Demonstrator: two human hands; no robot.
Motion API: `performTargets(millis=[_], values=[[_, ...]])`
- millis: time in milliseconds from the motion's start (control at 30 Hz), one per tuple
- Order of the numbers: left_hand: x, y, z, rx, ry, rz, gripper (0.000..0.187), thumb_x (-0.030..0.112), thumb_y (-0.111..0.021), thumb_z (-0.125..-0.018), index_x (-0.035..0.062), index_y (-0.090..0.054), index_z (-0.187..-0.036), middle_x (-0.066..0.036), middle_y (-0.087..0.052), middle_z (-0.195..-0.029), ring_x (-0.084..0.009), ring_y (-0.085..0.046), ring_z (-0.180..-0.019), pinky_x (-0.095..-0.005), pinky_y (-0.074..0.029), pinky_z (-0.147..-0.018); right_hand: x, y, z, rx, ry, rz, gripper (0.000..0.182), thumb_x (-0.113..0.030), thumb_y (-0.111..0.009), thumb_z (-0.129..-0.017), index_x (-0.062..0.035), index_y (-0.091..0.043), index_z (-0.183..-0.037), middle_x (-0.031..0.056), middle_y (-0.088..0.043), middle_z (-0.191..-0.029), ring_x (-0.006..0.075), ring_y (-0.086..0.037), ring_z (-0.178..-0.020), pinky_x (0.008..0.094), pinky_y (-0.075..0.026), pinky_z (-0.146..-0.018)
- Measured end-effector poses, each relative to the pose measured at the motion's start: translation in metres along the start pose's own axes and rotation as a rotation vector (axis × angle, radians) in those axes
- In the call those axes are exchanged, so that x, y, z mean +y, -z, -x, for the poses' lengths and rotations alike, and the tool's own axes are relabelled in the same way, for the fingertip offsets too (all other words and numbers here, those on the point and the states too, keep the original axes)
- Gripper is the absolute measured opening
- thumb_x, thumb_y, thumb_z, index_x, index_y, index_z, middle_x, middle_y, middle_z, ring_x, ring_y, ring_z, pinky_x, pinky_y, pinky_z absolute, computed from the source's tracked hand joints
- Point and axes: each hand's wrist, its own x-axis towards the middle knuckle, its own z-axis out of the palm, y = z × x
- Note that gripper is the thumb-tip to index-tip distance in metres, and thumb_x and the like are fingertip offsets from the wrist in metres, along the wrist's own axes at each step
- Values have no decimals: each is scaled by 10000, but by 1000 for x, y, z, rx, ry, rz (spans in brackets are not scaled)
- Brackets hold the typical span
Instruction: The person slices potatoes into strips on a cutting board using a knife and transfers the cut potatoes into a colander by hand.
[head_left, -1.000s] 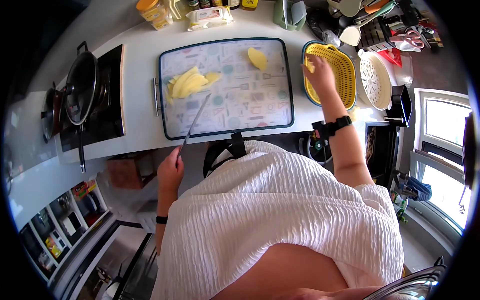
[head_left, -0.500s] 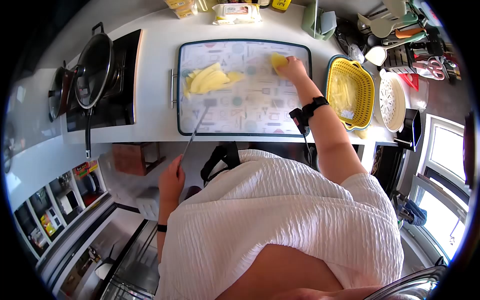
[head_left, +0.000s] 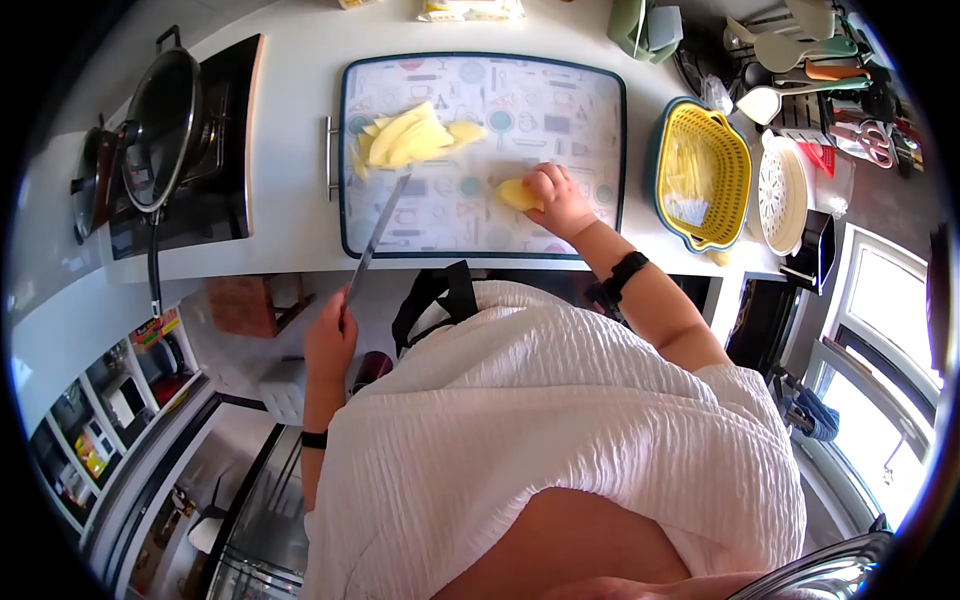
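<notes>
My left hand (head_left: 330,335) is closed around the handle of a knife (head_left: 378,235), in front of the counter edge. The knife's blade slants up over the lower left of a patterned cutting board (head_left: 480,235) with a dark rim. Above its tip lies a fanned pile of pale yellow potato slices (head_left: 408,138). On the right half of the board, my right hand (head_left: 560,202) grips a yellow potato piece (head_left: 518,195), its fingers partly hiding it. The knife and the potato piece are apart.
Right of the board, a yellow colander (head_left: 745,165) with pale potato strips sits in a dark blue basin. Beyond it stand a white perforated tray (head_left: 785,190) and a rack of utensils. A lidded pan (head_left: 160,130) rests on the stove (head_left: 225,170) at left.
My right hand has brought the potato piece from the board's upper right toward its middle. The knife in my left hand has shifted slightly up and left. The whole view has shifted a little.
</notes>
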Motion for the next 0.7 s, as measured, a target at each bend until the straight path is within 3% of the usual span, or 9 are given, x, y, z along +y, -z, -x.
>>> performTargets(millis=[200, 433, 700], values=[[13, -4, -23, 21, -185, 12, 358, 110, -541, -895, 130, -594, -1249, -169, -665, -911, -356, -644, -786, -427, -510, -662, 1, 24, 12, 88, -55, 0, 806, -319, -877, -587, -145, -494, -1274, 137, -521, -1215, 366, -514, -1120, 454, -452, -952], [70, -14, -72, -64, -304, -44, 386, 99, -566, -872, 140, -587, -1255, -156, -666, -912, -350, -641, -782, -434, -512, -663, -10, 8, 15, 55, -170, 28, 564, -316, -812, -652, -190, -624, -1169, 46, -568, -1165, 307, -526, -1096, 453, -422, -944], [113, -31, -115, -77, -512, 5, 395, 70, -569, -866, 158, -588, -1250, -140, -656, -843, -338, -631, -719, -428, -499, -617, -15, 2, 15, 126, -166, -40, 532, -339, -805, -664, -221, -645, -1157, 16, -587, -1129, 278, -539, -1057, 451, -412, -914]])
